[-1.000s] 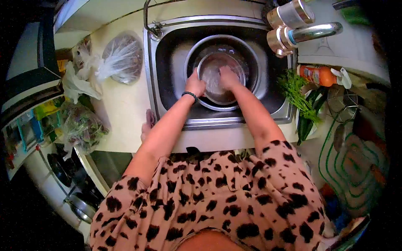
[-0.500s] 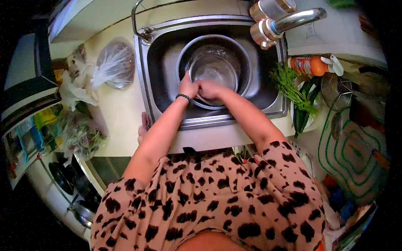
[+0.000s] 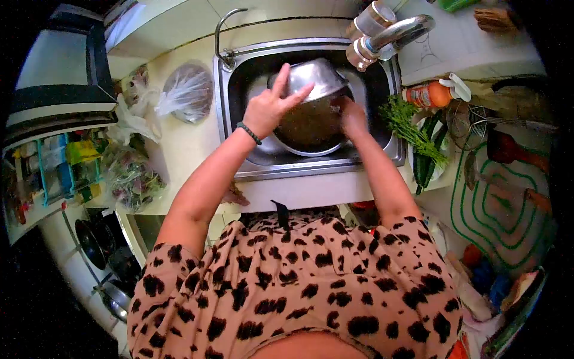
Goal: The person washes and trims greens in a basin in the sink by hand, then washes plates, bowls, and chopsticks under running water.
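Observation:
A shiny metal bowl (image 3: 317, 75) is tipped steeply at the back of a larger metal basin (image 3: 299, 153), its outer side showing. My left hand (image 3: 266, 113), with a dark beaded bracelet at the wrist, grips the bowl at its left side, two digits spread apart against the metal. Brownish, murky water (image 3: 311, 125) appears to lie in the basin. At the basin's right side is my right hand (image 3: 354, 118), close to the bowl's lower right edge. Motion blurs its fingers, so I cannot see whether they hold anything. The basin rests in a steel sink (image 3: 251, 157).
A faucet (image 3: 394, 36) reaches over the sink's back right, and a thin curved spout (image 3: 221, 36) rises at back left. Plastic bags (image 3: 188, 93) lie left. Leafy greens (image 3: 400, 116), cucumbers (image 3: 426, 161), an orange spray bottle (image 3: 430, 94) and a strainer (image 3: 463, 122) lie right.
The inner bowl has gone from lying level in the basin to tipped up at the back. My hands, earlier together at its front, have moved apart to left and right.

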Demonstrator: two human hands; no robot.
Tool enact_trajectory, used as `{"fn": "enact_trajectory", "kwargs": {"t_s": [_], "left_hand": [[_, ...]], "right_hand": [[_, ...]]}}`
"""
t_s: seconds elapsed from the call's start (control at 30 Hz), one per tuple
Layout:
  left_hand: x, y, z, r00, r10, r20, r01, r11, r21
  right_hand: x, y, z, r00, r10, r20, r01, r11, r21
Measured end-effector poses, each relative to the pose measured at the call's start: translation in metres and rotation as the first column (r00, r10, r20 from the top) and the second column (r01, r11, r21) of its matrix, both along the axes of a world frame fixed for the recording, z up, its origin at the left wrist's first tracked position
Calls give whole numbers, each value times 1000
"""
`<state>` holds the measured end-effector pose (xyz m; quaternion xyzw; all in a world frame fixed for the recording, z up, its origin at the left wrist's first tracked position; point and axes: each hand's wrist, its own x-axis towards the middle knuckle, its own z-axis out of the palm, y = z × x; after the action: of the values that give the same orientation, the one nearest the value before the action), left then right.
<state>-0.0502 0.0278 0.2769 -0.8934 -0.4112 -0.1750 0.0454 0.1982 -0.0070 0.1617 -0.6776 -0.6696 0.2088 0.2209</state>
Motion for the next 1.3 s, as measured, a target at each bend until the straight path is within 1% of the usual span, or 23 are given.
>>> {"fn": "enact_trajectory", "kwargs": {"t_s": [0.03, 0.07, 0.1, 0.13, 0.2, 0.23, 0.27, 0.33, 0.37, 0.4, 0.43, 0.47, 0.53, 0.57, 0.6, 0.67, 0.8, 0.87, 0.93, 1.0, 1.2, 1.27, 1.3], "left_hand": [[-4, 1, 3, 996, 45, 77, -42, 998, -39], [-6, 1, 5, 984, 93, 153, -81, 993, -84], [-8, -4, 11, 948, 217, 234, -171, 964, -202], [-11, -11, 9, 864, 362, 351, -224, 899, -377], [-22, -17, -5, 710, 376, 596, -187, 916, -355], [-29, -26, -15, 573, 511, 641, -140, 831, -538], [-37, -35, -22, 495, 677, 544, -176, 692, -700], [-49, -49, -28, 399, 738, 544, -139, 636, -759], [-53, -55, -28, 342, 788, 512, -117, 576, -809], [-57, -59, -29, 285, 832, 477, -88, 518, -851], [-65, -61, -45, 269, 794, 545, -41, 575, -817], [-64, -63, -36, 263, 795, 547, -54, 579, -814], [-66, -69, -15, -20, 887, 461, 187, 456, -870], [-74, -72, -20, -31, 893, 448, 270, 439, -857], [-78, -77, -13, -35, 896, 444, 267, 436, -859], [-83, -76, 11, -43, 956, 290, 357, 286, -889], [-97, -85, 16, -20, 916, 400, 414, 372, -831], [-103, -92, 10, -21, 911, 411, 415, 382, -826], [-109, -94, -16, 44, 793, 608, 291, 572, -767], [-112, -96, -12, 4, 805, 594, 326, 560, -762], [-114, -100, -11, 107, 757, 644, 247, 607, -755], [-114, -100, -7, 182, 701, 690, 72, 690, -720], [-115, -101, -8, 179, 680, 711, 54, 715, -697]], "right_hand": [[-2, 0, 4, 1000, 1, -7, -1, 1000, 8], [-6, 2, 16, 1000, -3, 26, 6, 996, -92], [-10, 2, 25, 998, -1, 64, 13, 981, -192], [-9, 3, 24, 998, 7, 64, 5, 983, -185], [-3, 7, 20, 993, -7, 115, -3, 997, 83], [2, 7, 19, 990, -87, 114, 67, 983, 169], [2, 7, 30, 971, -188, 146, 160, 970, 182], [10, 3, 5, 881, -460, 109, 446, 885, 130], [12, -1, -8, 887, -449, 110, 435, 891, 129], [12, -3, -16, 881, -462, 106, 473, 871, -135], [14, -2, -23, 873, -475, 109, 477, 789, -387], [15, -2, -24, 880, -464, 101, 465, 797, -386], [10, -2, -26, 923, -383, -32, 361, 892, -271], [18, 8, -79, 889, -418, -186, 404, 908, -108], [-15, 14, 0, 855, -411, -317, 330, 902, -279], [-40, 33, 37, 953, -268, -139, 237, 950, -206], [-71, 49, 80, 987, -137, -81, 128, 986, -107], [-81, 43, 122, 977, -22, 213, 6, 997, 75], [-80, 41, 148, 911, -20, 411, -21, 995, 96], [-77, 41, 167, 842, -1, 540, -105, 981, 165], [-77, 42, 168, 719, 106, 687, -343, 914, 218], [-78, 43, 167, 728, 142, 671, -377, 900, 220], [-77, 42, 167, 727, 141, 672, -380, 898, 223]]}}
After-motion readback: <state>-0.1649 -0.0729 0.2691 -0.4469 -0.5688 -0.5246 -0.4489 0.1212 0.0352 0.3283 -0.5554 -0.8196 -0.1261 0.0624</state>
